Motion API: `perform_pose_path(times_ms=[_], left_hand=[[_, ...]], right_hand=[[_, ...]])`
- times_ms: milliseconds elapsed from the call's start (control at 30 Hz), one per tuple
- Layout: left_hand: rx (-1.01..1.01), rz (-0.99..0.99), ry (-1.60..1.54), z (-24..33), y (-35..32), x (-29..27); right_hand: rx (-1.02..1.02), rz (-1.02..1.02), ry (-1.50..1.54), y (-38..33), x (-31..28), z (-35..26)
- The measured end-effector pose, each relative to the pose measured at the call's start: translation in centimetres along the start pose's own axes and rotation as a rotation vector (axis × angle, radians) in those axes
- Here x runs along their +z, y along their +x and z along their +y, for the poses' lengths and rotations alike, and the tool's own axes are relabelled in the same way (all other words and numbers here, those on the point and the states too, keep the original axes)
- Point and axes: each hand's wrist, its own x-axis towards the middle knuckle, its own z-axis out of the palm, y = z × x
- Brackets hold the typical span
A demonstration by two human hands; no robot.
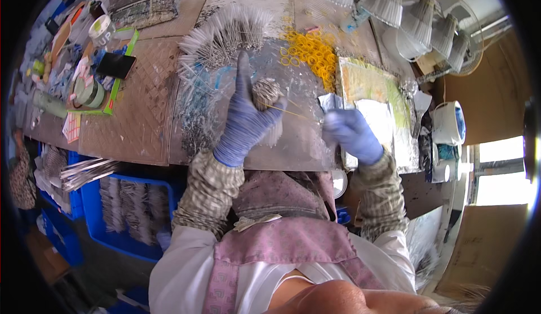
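My left hand [236, 128], in a blue-grey glove, grips a round bundle [266, 91] of thin rods with metallic-looking ends facing up. Its index finger points forward past the bundle, while the thumb presses the near side. A yellow rubber band [293, 113] stretches from the bundle toward my right hand [356, 135]. That hand, gloved alike and slightly blurred, is closed on the band's other end. Beyond my left fingers, a heap of similar pale, thin rods [225, 35] fans across the table [304, 150]. Loose yellow rubber bands [315, 55] are spread beyond the bundle, to its right.
Translucent fan-shaped bundles [389, 1] stand at the far right. A paint-marked board [366, 80] lies beside my right hand. To the left are a green-edged tray [121, 86], a dark phone [115, 64] and a white tub [101, 29]. Below sits a blue crate [132, 246].
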Motion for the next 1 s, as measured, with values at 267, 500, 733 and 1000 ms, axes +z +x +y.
perform_pose_path(times_ms=[267, 500, 733, 1000], left_hand=[[0.049, -0.105, -0.318, 3.2, -0.8, 1.8], [0.000, -0.091, 0.002, 1.1, -0.1, 1.7], [-0.042, -0.077, 0.187, 0.3, 0.0, 3.7], [0.438, -0.159, 0.294, 1.2, -0.5, 3.0]], right_hand=[[-0.121, 0.332, 0.733, 5.3, 2.1, -1.4], [-0.412, 0.092, 0.139, 3.8, 4.0, -0.8], [-0.496, 0.432, -0.133, 4.1, 5.2, -0.1], [-0.090, 0.485, 0.582, 7.4, -0.1, 2.8]])
